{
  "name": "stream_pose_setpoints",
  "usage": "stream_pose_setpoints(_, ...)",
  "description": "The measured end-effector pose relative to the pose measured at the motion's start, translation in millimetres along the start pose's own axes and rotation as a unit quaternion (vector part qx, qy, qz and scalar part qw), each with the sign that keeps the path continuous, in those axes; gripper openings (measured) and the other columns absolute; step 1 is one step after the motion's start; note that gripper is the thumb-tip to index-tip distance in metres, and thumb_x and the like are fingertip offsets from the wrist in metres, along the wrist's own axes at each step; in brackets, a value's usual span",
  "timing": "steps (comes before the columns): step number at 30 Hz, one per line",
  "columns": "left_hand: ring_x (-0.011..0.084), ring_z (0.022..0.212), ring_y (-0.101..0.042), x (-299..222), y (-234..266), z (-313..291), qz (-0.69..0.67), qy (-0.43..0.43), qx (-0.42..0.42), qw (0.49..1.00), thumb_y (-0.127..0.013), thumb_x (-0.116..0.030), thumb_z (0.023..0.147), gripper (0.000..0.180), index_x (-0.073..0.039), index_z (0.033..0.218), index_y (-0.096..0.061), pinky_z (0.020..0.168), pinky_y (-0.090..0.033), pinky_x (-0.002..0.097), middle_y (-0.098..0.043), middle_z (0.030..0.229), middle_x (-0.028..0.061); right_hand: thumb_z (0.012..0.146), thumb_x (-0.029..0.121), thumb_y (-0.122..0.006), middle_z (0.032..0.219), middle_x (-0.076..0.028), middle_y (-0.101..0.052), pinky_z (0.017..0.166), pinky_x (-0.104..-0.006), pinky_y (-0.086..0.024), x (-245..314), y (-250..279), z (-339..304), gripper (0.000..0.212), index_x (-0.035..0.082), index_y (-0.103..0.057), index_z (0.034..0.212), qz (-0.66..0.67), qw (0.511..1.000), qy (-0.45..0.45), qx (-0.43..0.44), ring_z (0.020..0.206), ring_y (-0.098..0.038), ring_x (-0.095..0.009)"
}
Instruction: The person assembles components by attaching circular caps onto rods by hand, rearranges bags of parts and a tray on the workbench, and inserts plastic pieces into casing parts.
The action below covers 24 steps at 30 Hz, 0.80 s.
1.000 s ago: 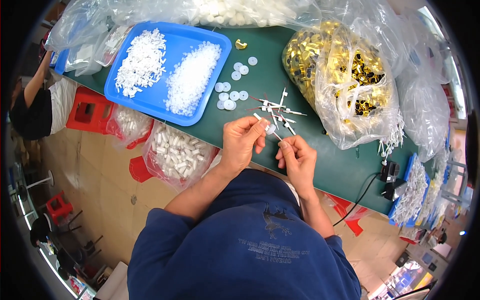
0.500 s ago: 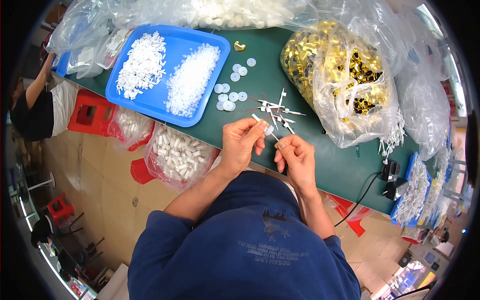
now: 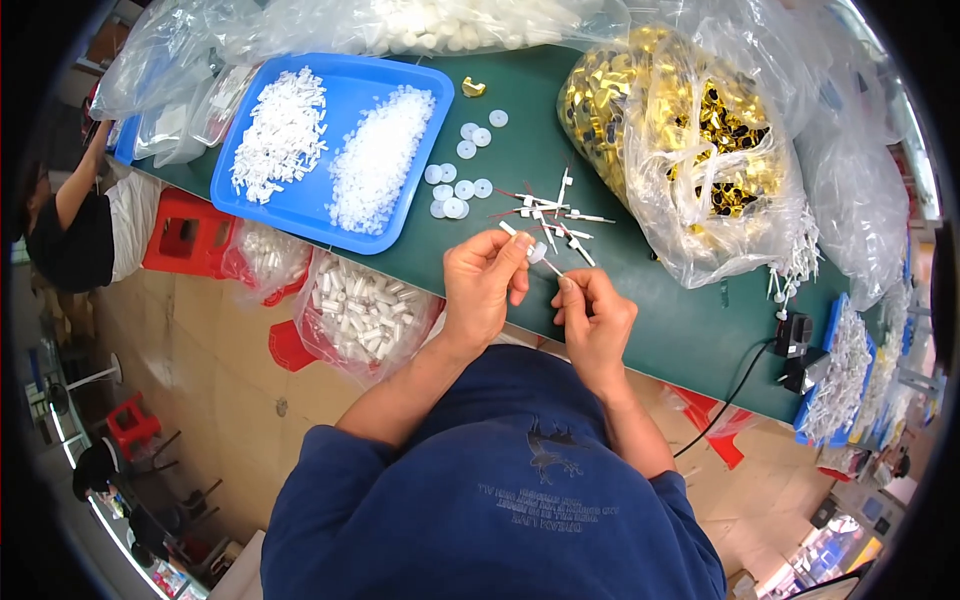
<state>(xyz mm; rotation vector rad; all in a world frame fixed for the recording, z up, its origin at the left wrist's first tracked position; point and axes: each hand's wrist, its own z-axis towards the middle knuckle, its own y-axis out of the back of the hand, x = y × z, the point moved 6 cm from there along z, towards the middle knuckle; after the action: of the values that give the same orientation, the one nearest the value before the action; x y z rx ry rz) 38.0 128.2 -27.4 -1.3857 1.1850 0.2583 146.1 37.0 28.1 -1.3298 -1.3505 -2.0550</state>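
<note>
My left hand [image 3: 478, 290] pinches a slim white stick-shaped part [image 3: 508, 228] between thumb and fingers, its upper end poking out past them. On that part, beside the fingertips, sits a small translucent disc [image 3: 538, 252]. A thin stem or lead [image 3: 553, 267] runs from the disc to my right hand [image 3: 598, 330], closed with thumb and forefinger on its end. Just beyond my hands lie several similar white stick parts [image 3: 568, 236] with thin reddish leads. Loose translucent round discs [image 3: 464, 190] are scattered to their left.
A blue tray [image 3: 392, 236] with two white piles stands at left. A clear bag of gold pieces [image 3: 640, 130] sits at right, near a black adapter [image 3: 795, 335]. Below the table's left edge hangs a bag of white cylinders [image 3: 362, 318]. Another person [image 3: 70, 225] is at far left.
My right hand has drawn slightly right, away from the left, leaving more of the thin stem showing. The left hand keeps its pinch. The whole view has shifted slightly.
</note>
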Motion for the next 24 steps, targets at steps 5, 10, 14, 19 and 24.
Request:
stream_pose_setpoints(5, 0.0062, 0.043, -0.044, -3.0, -0.2, -1.3, 0.047, -0.007, 0.012, 0.999, -0.059, -0.009, 0.093, 0.014, 0.004, 0.09, -0.065, 0.039, -0.033, 0.0194, -0.054, 0.057, 0.0028, 0.094, 0.007, -0.057, 0.064, -0.003, -0.061, 0.043, -0.0202, -0.041, -25.1, -8.2, -1.7, 0.013, -0.001, -0.06, 0.084, 0.252, 0.942, -0.209, 0.079, 0.049, -0.055, -0.006)
stream_pose_setpoints(10, 0.0061, 0.043, -0.044, -5.3, -0.5, 0.8, 0.052, -0.008, 0.02, 0.998, -0.06, -0.009, 0.093, 0.014, 0.004, 0.089, -0.065, 0.038, -0.033, 0.0193, -0.054, 0.057, 0.0029, 0.095, 0.008, -0.055, 0.064, -0.002, -0.059, 0.042, -0.0188, -0.038, -20.2, -15.2, -4.0, 0.013, -0.001, -0.06, 0.087, 0.242, 0.945, -0.198, 0.09, 0.047, -0.05, -0.005)
stream_pose_setpoints(14, 0.006, 0.043, -0.045, -5.8, -2.1, -0.3, 0.069, -0.019, 0.019, 0.997, -0.059, -0.009, 0.093, 0.015, 0.003, 0.088, -0.065, 0.039, -0.033, 0.0191, -0.054, 0.057, 0.0027, 0.095, 0.008, -0.055, 0.063, -0.002, -0.059, 0.042, -0.019, -0.038, -21.1, -12.4, -1.1, 0.013, -0.001, -0.06, 0.086, 0.28, 0.94, -0.187, 0.061, 0.048, -0.05, -0.005)
stream_pose_setpoints(19, 0.0052, 0.044, -0.042, -2.4, -0.1, -2.0, 0.056, -0.029, 0.013, 0.998, -0.058, -0.01, 0.094, 0.016, 0.003, 0.088, -0.064, 0.04, -0.031, 0.0195, -0.053, 0.057, 0.0021, 0.093, 0.006, -0.057, 0.06, -0.001, -0.059, 0.043, -0.0198, -0.038, -17.9, -2.8, 1.9, 0.014, -0.001, -0.06, 0.082, 0.194, 0.961, -0.17, 0.102, 0.048, -0.051, -0.004)
stream_pose_setpoints(24, 0.0068, 0.053, -0.045, -7.2, 17.9, 15.2, -0.101, -0.002, -0.004, 0.995, -0.056, -0.019, 0.096, 0.02, 0.0, 0.093, -0.063, 0.045, -0.032, 0.0187, -0.056, 0.07, 0.0021, 0.088, 0.004, -0.062, 0.06, -0.004, -0.06, 0.044, -0.0247, -0.042, -19.5, 29.9, -4.3, 0.007, -0.001, -0.061, 0.084, 0.049, 0.994, -0.091, 0.037, 0.047, -0.053, -0.009)
